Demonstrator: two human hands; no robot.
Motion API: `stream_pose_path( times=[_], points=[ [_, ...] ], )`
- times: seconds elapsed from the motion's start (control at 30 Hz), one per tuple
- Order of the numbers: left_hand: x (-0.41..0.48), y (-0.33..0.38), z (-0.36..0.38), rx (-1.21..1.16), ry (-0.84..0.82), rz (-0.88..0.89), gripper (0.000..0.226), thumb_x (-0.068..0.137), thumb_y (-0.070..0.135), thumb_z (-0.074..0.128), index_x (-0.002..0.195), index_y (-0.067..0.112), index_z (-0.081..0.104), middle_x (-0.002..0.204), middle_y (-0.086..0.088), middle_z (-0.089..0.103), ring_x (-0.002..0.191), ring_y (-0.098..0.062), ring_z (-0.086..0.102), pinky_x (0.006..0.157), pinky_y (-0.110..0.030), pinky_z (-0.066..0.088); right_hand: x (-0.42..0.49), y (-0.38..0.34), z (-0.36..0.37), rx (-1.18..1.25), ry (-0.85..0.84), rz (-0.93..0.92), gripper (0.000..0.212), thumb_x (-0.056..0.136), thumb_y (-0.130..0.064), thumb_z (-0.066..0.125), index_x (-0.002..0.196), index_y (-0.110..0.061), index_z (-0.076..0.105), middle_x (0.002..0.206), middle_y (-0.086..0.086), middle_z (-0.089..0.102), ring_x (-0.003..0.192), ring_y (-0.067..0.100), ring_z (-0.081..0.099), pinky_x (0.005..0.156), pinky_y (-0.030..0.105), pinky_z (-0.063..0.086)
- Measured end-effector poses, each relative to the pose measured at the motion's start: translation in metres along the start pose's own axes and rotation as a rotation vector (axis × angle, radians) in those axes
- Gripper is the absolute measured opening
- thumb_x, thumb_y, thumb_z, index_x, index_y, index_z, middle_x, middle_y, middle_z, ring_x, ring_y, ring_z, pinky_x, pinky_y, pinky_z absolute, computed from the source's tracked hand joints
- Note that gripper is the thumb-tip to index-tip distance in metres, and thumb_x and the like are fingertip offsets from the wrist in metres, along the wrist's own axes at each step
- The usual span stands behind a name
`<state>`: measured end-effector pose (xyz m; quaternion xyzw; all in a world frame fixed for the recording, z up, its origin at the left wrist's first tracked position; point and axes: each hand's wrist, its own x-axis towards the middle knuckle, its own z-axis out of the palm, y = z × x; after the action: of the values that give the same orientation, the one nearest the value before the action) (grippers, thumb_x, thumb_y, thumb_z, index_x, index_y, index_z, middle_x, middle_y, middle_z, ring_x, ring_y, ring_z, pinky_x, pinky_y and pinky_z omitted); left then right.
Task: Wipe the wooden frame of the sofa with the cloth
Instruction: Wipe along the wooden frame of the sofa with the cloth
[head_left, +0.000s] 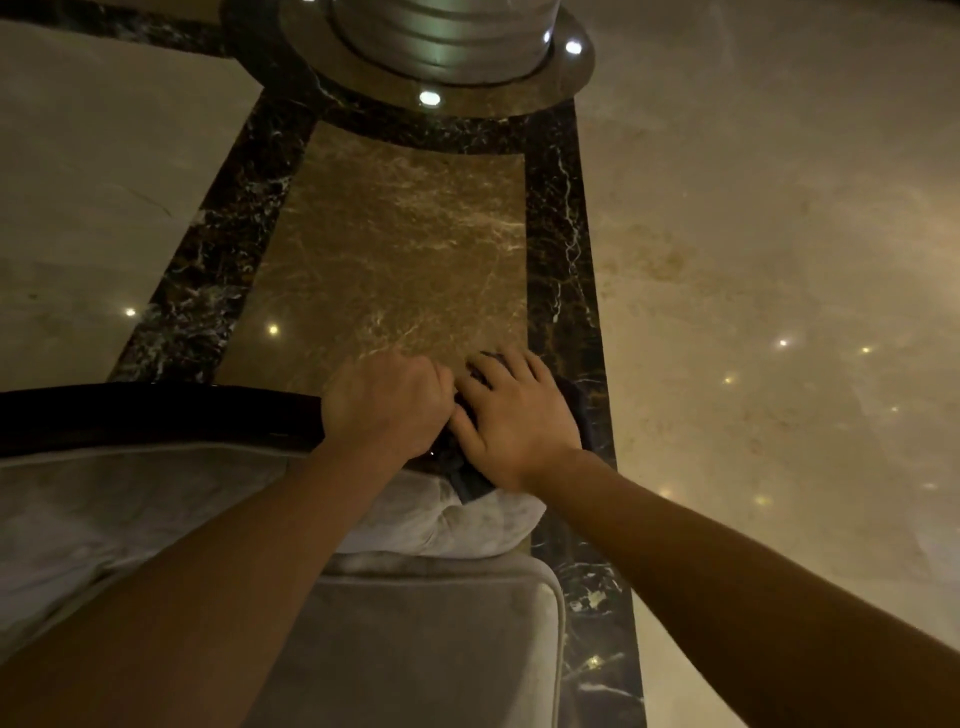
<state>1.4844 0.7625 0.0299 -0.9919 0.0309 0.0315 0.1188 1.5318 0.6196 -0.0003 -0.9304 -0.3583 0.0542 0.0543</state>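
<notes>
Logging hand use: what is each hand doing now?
Left hand: closed on the frame.
Right hand: open, flat on the cloth.

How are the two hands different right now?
The left hand is curled into a fist, while the right hand lies flat with fingers spread. The left hand grips at the dark wooden frame, while the right hand presses down on the dark cloth. Both hands are bare, touch side by side, and sit at the corner of the sofa frame.
</notes>
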Motion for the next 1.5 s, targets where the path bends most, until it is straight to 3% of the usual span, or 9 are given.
stream_pose_path(
  times=[0.13, 0.3, 0.4, 0.53, 0.73, 0.93, 1.13, 1.33, 1.5],
  points=[
    [-0.001, -0.001, -0.006, 0.034, -0.072, 0.005, 0.012, 0.091, 0.013, 0.044, 0.099, 0.008, 0.053, 0.090, -0.012, 0.060, 0.071, -0.027, 0.057, 0.051, -0.034, 0.037, 0.018, 0.006, -0.008, 0.105, 0.018, 0.227, 0.043, 0.098, -0.048, 0.032, 0.101, -0.024, 0.067, 0.096, 0.002, 0.069, 0.085, 0.027, 0.064, 0.069, 0.037, 0.050],
    [-0.001, -0.002, -0.010, -0.025, -0.070, -0.031, 0.013, 0.090, 0.011, 0.043, 0.097, 0.011, 0.054, 0.083, -0.008, 0.058, 0.060, -0.022, 0.040, 0.049, -0.031, 0.033, -0.022, -0.020, 0.017, 0.171, 0.307, 0.623, 0.048, 0.097, -0.046, 0.035, 0.131, -0.019, 0.055, 0.138, 0.011, 0.056, 0.128, 0.037, 0.048, 0.106, 0.050, 0.039],
    [0.001, -0.001, -0.008, -0.028, -0.071, -0.010, 0.012, 0.092, 0.011, 0.041, 0.095, 0.010, 0.052, 0.080, -0.008, 0.055, 0.061, -0.023, 0.039, 0.050, -0.032, 0.030, -0.030, -0.015, 0.020, 0.044, 0.228, 0.397, 0.056, 0.095, -0.055, 0.031, 0.137, -0.023, 0.050, 0.146, 0.011, 0.049, 0.138, 0.042, 0.036, 0.113, 0.056, 0.029],
    [0.002, -0.002, -0.007, 0.024, -0.068, 0.035, 0.010, 0.093, 0.012, 0.041, 0.097, 0.009, 0.050, 0.088, -0.011, 0.060, 0.071, -0.028, 0.057, 0.051, -0.034, 0.035, -0.015, 0.017, 0.001, -0.053, 0.007, 0.033, 0.059, 0.094, -0.060, 0.027, 0.138, -0.025, 0.046, 0.132, 0.006, 0.054, 0.119, 0.037, 0.046, 0.101, 0.050, 0.039],
    [0.004, 0.001, -0.009, 0.033, -0.108, 0.008, 0.010, 0.091, 0.012, 0.044, 0.096, 0.009, 0.051, 0.088, -0.011, 0.060, 0.064, -0.025, 0.046, 0.052, -0.035, 0.039, 0.010, 0.025, -0.005, -0.039, -0.032, -0.060, 0.049, 0.096, -0.054, 0.026, 0.111, -0.022, 0.059, 0.111, 0.006, 0.060, 0.100, 0.033, 0.051, 0.081, 0.043, 0.040],
    [0.004, -0.001, -0.003, 0.012, -0.075, -0.021, 0.023, 0.093, 0.017, 0.035, 0.100, 0.011, 0.056, 0.081, -0.007, 0.059, 0.059, -0.019, 0.042, 0.046, -0.029, 0.026, 0.030, 0.010, -0.002, 0.127, 0.191, 0.357, 0.044, 0.094, -0.045, 0.035, 0.083, -0.017, 0.067, 0.077, 0.008, 0.066, 0.075, 0.030, 0.059, 0.064, 0.036, 0.037],
    [0.003, -0.002, -0.002, -0.014, -0.016, -0.011, 0.039, 0.083, 0.013, 0.018, 0.090, 0.011, 0.056, 0.055, 0.000, 0.028, 0.043, -0.013, 0.028, 0.040, -0.025, 0.018, 0.034, 0.018, -0.003, 0.405, 0.189, 0.720, 0.035, 0.095, -0.045, 0.037, 0.075, -0.022, 0.055, 0.059, -0.007, 0.044, 0.051, 0.014, 0.042, 0.047, 0.027, 0.025],
    [0.007, 0.000, 0.007, -0.275, 0.110, -0.290, 0.053, 0.092, 0.027, 0.037, 0.041, 0.015, 0.043, 0.035, 0.001, 0.031, 0.029, -0.013, 0.027, 0.037, -0.019, 0.018, -0.016, 0.003, 0.008, 0.766, 0.404, 1.090, 0.032, 0.103, -0.040, 0.035, 0.105, -0.019, 0.059, 0.095, 0.005, 0.065, 0.088, 0.027, 0.061, 0.068, 0.034, 0.040],
    [0.008, 0.003, 0.011, -0.317, 0.157, -0.331, 0.054, 0.091, 0.028, 0.036, 0.038, 0.015, 0.041, 0.033, -0.001, 0.031, 0.027, -0.015, 0.027, 0.038, -0.020, 0.018, -0.026, -0.044, 0.005, 1.061, 0.522, 1.400, 0.044, 0.105, -0.035, 0.035, 0.140, -0.010, 0.044, 0.141, 0.013, 0.053, 0.127, 0.033, 0.053, 0.102, 0.045, 0.047]
  ],
)
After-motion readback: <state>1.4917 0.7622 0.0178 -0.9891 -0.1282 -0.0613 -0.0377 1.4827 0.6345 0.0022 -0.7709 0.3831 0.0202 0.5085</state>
